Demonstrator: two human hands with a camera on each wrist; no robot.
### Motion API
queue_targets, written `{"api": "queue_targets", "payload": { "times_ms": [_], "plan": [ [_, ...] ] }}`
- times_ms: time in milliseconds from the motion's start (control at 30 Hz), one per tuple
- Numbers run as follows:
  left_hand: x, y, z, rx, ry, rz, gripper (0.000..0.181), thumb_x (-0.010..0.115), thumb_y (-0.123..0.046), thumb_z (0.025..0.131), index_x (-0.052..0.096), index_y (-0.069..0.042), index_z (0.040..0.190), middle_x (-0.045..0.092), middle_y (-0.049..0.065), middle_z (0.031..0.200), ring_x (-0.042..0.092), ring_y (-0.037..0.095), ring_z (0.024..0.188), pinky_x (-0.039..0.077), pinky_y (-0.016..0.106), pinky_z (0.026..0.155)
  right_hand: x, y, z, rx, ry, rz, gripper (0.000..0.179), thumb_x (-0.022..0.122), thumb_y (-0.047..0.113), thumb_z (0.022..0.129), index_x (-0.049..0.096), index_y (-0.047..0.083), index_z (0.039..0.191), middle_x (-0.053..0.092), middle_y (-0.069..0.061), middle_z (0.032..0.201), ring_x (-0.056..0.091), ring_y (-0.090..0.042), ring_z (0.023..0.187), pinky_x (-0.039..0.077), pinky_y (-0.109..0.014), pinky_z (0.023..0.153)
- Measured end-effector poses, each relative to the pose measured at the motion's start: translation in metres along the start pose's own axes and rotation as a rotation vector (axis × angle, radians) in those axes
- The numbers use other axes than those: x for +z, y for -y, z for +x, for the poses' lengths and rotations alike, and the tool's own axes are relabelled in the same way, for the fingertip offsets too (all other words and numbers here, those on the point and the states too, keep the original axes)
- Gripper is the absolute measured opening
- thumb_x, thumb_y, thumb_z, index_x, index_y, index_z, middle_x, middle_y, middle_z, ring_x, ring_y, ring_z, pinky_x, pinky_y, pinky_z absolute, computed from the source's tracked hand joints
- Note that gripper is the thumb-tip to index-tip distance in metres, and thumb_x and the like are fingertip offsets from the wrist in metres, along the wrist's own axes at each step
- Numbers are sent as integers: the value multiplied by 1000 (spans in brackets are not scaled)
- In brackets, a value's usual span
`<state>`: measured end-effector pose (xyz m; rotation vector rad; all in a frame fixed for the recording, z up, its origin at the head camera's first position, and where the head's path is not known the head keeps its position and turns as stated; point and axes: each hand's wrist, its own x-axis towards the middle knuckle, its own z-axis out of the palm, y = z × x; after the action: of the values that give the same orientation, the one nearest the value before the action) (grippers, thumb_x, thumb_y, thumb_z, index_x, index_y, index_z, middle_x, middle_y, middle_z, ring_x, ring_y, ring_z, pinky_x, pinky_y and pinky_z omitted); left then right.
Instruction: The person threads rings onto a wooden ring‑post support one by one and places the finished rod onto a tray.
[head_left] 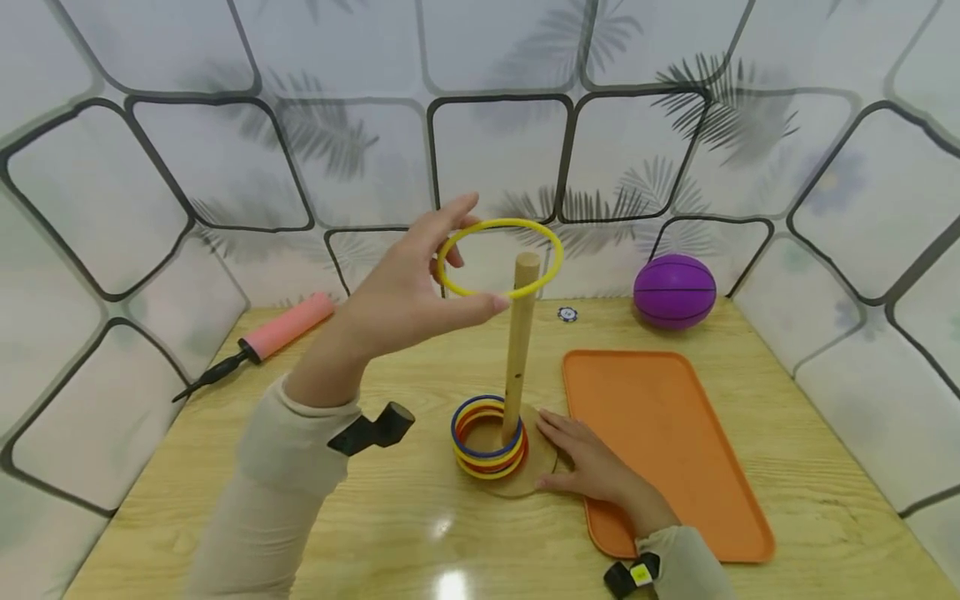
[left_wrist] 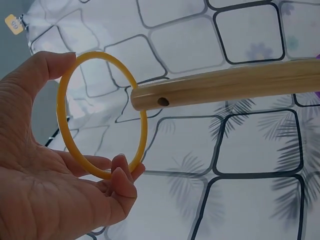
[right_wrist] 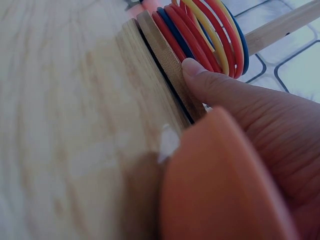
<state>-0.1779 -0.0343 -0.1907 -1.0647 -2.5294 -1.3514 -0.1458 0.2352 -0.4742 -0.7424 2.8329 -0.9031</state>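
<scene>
My left hand [head_left: 405, 283] holds a thin yellow ring [head_left: 558, 250] between thumb and fingers, at the height of the top of an upright wooden peg [head_left: 517, 358]. In the head view the peg's tip shows inside the ring's outline; whether it has passed through, I cannot tell. A stack of red, blue and yellow rings [head_left: 487, 458] lies around the peg's foot, on a round wooden base [head_left: 542, 454]. On the base's right edge rests my right hand [head_left: 596, 462], its thumb [right_wrist: 200, 75] beside the lowest rings in the right wrist view.
An orange tray [head_left: 660, 433] lies to the right, under the right wrist. Behind it sits a purple ball [head_left: 674, 291], with a small poker chip [head_left: 567, 314] to its left. A pink hand pump [head_left: 288, 327] lies at the back left, near the patterned wall [head_left: 495, 158].
</scene>
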Motion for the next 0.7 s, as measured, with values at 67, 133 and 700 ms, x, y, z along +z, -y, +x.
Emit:
{"api": "queue_targets", "payload": {
  "times_ms": [67,133,700],
  "plan": [
    [6,1,3,18,6,3,91,77,-26,77,25,-13,150,44,1,135,43,18,94,39,34,73,-1,0,0,-3,-7,-3,87,71,48,79,36,2,145,29,-15,151,24,-37,138,15,-56,110],
    [12,2,6,32,10,2,92,78,-25,76,26,-10,150,44,2,134,43,18,93,39,34,73,-2,0,1,-6,-11,-4,87,72,47,79,37,2,145,30,-15,151,25,-37,138,15,-56,109],
    [64,38,-12,-31,73,-16,96,79,-28,75,23,-8,150,42,7,137,41,20,94,39,34,69,-1,-1,-1,-11,-8,9,87,70,50,80,37,2,145,29,-15,151,24,-37,138,14,-57,109]
  ]
}}
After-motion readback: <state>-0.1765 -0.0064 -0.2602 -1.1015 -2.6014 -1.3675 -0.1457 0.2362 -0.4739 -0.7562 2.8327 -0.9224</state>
